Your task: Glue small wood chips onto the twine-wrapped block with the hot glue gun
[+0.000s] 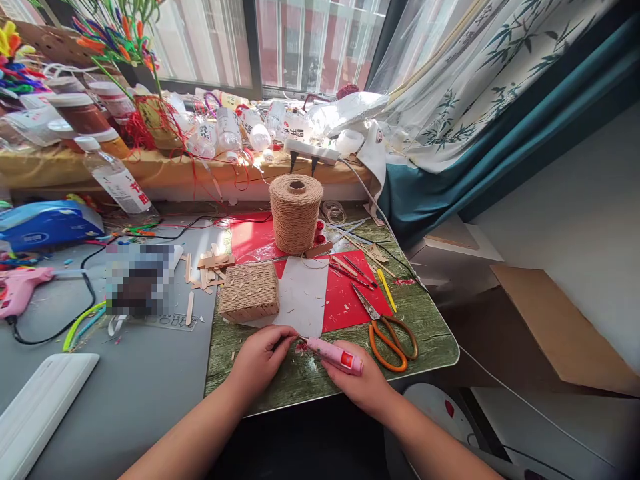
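A pink glue gun (334,355) is held in my right hand (360,380), its nozzle pointing left. My left hand (264,357) is pinched closed right by the nozzle tip; whatever is between its fingers is too small to make out. Just beyond my left hand sits a box wrapped in twine (250,290), with small pale chips on its top. Behind it a large spool of twine (296,217) stands upright. Scissors with orange handles (387,330) lie open to the right of my right hand.
Red sheets (345,303) and a white sheet (303,293) lie on the green wood-grain board (435,340). Nearby are a yellow cutter (387,291) and wooden sticks (213,263). A second pink glue gun (23,290) and a blue case (47,223) are at left. Bottles (120,183) line the back.
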Demonstrator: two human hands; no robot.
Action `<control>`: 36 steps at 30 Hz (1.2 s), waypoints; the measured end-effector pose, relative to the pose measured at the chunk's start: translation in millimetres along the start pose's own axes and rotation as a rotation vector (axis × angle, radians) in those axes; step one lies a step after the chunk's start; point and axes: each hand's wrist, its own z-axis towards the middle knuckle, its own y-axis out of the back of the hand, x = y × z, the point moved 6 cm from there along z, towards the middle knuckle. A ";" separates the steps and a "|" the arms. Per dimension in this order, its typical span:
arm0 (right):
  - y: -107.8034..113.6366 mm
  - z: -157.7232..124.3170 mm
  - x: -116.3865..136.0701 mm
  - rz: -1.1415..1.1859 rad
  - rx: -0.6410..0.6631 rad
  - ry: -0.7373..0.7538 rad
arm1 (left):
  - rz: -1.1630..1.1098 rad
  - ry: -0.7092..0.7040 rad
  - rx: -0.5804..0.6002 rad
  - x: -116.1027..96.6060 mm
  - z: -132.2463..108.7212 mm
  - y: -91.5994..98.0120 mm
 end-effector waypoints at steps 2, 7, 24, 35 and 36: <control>0.1 -0.2 0.4 0.003 -0.004 0.002 | 0.001 -0.005 -0.001 -0.6 0.1 0.2; 0.7 -0.7 -1.5 -0.019 -0.017 -0.005 | 0.001 -0.004 -0.003 -0.7 0.3 0.3; 0.0 -1.2 -3.3 0.030 -0.004 -0.019 | -0.008 0.047 -0.027 5.9 -1.3 0.1; -0.1 -2.1 0.1 0.044 -0.002 -0.008 | -0.020 0.076 -0.028 5.8 -0.1 0.5; -0.2 -2.1 -0.1 0.040 0.001 -0.009 | -0.021 0.072 -0.025 5.8 -0.4 0.2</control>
